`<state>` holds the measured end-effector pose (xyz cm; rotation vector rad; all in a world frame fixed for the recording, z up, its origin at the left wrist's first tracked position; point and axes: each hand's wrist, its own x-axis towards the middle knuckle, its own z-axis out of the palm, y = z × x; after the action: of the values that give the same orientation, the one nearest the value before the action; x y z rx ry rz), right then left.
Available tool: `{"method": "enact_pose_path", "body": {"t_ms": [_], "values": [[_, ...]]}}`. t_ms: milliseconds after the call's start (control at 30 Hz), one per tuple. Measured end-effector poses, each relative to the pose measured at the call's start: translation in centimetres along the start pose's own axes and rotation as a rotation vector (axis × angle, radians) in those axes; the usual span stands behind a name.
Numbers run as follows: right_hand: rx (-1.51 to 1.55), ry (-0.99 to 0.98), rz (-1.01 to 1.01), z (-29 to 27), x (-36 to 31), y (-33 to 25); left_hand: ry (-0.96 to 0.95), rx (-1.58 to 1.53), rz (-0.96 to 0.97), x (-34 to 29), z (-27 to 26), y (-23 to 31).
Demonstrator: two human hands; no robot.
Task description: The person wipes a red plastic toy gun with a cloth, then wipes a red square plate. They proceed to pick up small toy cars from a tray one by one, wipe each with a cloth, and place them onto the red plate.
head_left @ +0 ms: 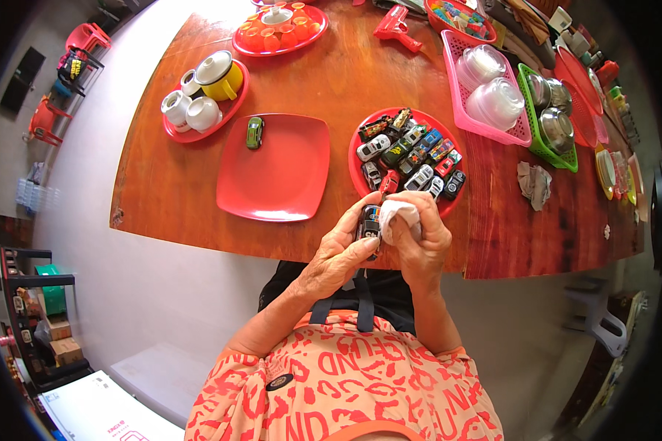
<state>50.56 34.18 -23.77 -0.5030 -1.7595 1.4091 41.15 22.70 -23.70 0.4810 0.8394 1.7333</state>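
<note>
Close to the table's near edge, my left hand (336,253) grips a black toy car (370,222) with coloured markings. My right hand (429,246) is closed on a crumpled white cloth (401,214), which is held against or right beside the car's right side. Just beyond my hands, a round red plate (357,169) carries a crowd of toy cars in silver, green, blue, red and black. To the left lies a square red plate (272,173) with one green toy car (254,133) near its upper left corner.
Behind the square plate stands a red tray (232,110) with a yellow pot (223,79) and white cups. A pink basket (504,136) and green basket (565,160) hold bowls and jars. A crumpled grey cloth (535,185) and red toy gun (398,29) lie on the table.
</note>
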Motion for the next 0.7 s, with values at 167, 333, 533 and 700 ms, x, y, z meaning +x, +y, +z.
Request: {"method": "enact_pose_path", "body": {"t_ms": [167, 333, 533, 700], "values": [[0.036, -0.045, 0.007, -0.3, -1.1, 0.1, 0.016, 0.179, 0.011, -0.4, -0.4, -0.3], [-0.026, -0.177, -0.217, -0.7, -1.1, -0.9, -0.038, 0.563, 0.114, -0.7, -1.1, -0.3], [0.018, -0.105, -0.069, -0.1, 0.3, -0.6, -0.050, 0.779, 0.266, -0.8, -0.3, -0.1], [0.339, 0.132, 0.254, -0.1, 1.6, 0.6, 0.027, 0.673, 0.024, -1.0, 0.4, 0.5]]}}
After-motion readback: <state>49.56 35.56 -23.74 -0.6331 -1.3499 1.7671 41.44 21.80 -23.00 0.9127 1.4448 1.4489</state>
